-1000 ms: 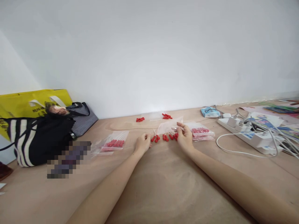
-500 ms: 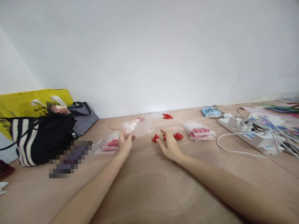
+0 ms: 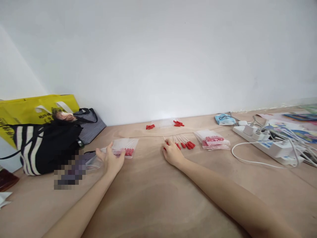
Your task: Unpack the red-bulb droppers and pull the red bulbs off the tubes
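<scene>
1. Pale brown, wood-grained tabletop [image 3: 148, 198] fills the lower frame.
2. My left hand [image 3: 112, 161], left of centre, spreads its fingers wide at a stack of clear plastic bags holding red-ended white sticks [image 3: 127, 145].
3. My right hand [image 3: 173, 153], near centre, curls over loose red-ended white sticks [image 3: 190, 144]; I can't tell whether it grips any.
4. Right of centre lies another stack of filled clear bags [image 3: 214, 140].
5. Beyond, mid-frame, more red-ended sticks [image 3: 178, 123] lie near the white wall [image 3: 158, 66].
</scene>
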The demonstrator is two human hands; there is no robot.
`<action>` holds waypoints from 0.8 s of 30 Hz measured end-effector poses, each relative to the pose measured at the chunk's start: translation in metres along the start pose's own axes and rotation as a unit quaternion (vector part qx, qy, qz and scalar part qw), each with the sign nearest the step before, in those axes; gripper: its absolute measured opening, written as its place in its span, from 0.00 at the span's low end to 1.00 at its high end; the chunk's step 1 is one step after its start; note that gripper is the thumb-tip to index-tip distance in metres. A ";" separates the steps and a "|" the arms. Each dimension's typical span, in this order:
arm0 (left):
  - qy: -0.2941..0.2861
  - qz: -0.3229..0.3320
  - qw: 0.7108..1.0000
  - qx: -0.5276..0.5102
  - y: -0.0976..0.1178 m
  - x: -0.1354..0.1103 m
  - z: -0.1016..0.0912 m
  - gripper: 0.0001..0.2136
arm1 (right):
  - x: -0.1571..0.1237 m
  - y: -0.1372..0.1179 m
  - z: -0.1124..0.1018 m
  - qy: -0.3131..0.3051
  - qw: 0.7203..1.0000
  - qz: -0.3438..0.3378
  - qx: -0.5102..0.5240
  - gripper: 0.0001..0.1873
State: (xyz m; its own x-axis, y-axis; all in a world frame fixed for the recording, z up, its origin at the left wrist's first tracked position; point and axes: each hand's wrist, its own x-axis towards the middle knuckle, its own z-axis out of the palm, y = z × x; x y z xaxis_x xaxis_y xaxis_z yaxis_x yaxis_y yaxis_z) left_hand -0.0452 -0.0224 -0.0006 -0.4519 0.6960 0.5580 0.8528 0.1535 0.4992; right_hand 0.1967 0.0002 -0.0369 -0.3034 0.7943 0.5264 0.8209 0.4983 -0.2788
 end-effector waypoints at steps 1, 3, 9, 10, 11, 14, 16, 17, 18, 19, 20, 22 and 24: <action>0.000 0.032 0.999 0.020 0.000 -0.003 -0.003 0.26 | -0.001 0.002 0.000 0.004 1.000 -0.001 0.001 0.12; -0.021 0.122 0.990 0.066 -0.002 -0.009 -0.009 0.24 | -0.003 0.007 -0.001 0.013 1.000 -0.002 0.004 0.13; -0.049 0.329 0.939 0.088 -0.012 -0.006 -0.010 0.12 | -0.004 0.010 -0.007 0.015 1.000 -0.001 -0.013 0.19; -0.046 0.345 0.935 0.073 -0.013 -0.003 -0.007 0.09 | -0.004 0.009 -0.008 0.011 1.000 -0.002 -0.018 0.19; -0.049 0.360 0.930 0.059 -0.013 0.001 -0.004 0.07 | -0.004 0.008 -0.009 0.005 1.000 -0.004 -0.023 0.19; -0.077 0.387 0.919 0.015 -0.010 0.006 0.005 0.05 | -0.003 0.006 -0.013 -0.029 0.999 -0.008 -0.044 0.19; -0.102 0.394 0.913 -0.015 -0.002 0.003 0.009 0.06 | -0.003 0.005 -0.015 -0.050 0.997 -0.012 -0.057 0.18; -0.115 0.401 0.909 -0.029 0.003 -0.001 0.011 0.06 | -0.003 0.004 -0.016 -0.056 0.996 -0.013 -0.061 0.18; -0.128 0.409 0.903 -0.042 0.009 -0.005 0.013 0.06 | -0.003 0.004 -0.016 -0.059 0.996 -0.013 -0.063 0.18; -0.141 0.418 0.896 -0.053 0.015 -0.010 0.015 0.07 | -0.003 0.004 -0.016 -0.060 0.996 -0.014 -0.064 0.17; -0.151 0.425 0.890 -0.065 0.022 -0.015 0.018 0.08 | -0.003 0.004 -0.016 -0.061 0.996 -0.014 -0.066 0.17; -0.166 0.426 0.885 -0.086 0.037 -0.023 0.025 0.10 | -0.003 0.005 -0.016 -0.063 0.996 -0.014 -0.069 0.16; -0.198 0.414 0.883 -0.101 0.051 -0.027 0.035 0.10 | -0.004 0.005 -0.017 -0.063 0.995 -0.015 -0.074 0.16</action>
State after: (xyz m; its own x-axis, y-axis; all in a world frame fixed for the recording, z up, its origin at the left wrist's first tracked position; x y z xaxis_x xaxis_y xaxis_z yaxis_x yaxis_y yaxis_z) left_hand 0.0201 -0.0088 -0.0137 0.4653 0.7079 0.5314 0.7657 -0.6231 0.1596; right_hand 0.2097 -0.0060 -0.0267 -0.3790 0.8224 0.4244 0.8701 0.4728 -0.1392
